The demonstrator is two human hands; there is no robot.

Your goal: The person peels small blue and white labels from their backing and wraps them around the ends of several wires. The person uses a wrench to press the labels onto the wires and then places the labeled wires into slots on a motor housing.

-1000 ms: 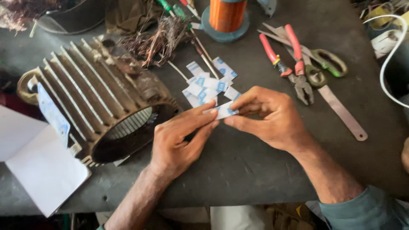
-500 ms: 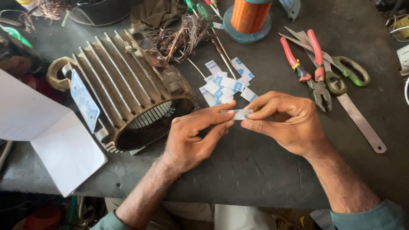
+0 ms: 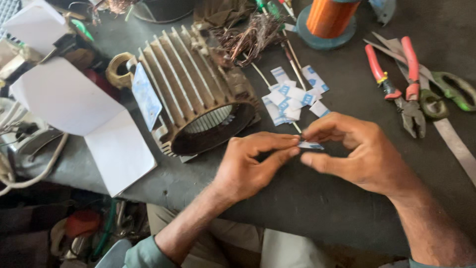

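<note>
Dark, worn tabletop [image 3: 307, 208] crowded with motor-repair bits.
Left hand [image 3: 248, 166] and right hand [image 3: 362, 154] each pinch one small white-and-blue paper slip [image 3: 311, 145] between fingertips, just above the tabletop, beside the finned motor housing [image 3: 193, 94] and loose slips [image 3: 292, 94].

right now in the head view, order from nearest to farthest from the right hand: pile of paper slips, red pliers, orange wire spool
1. pile of paper slips, just above the right hand
2. red pliers, up and to its right
3. orange wire spool, at the top edge
</note>
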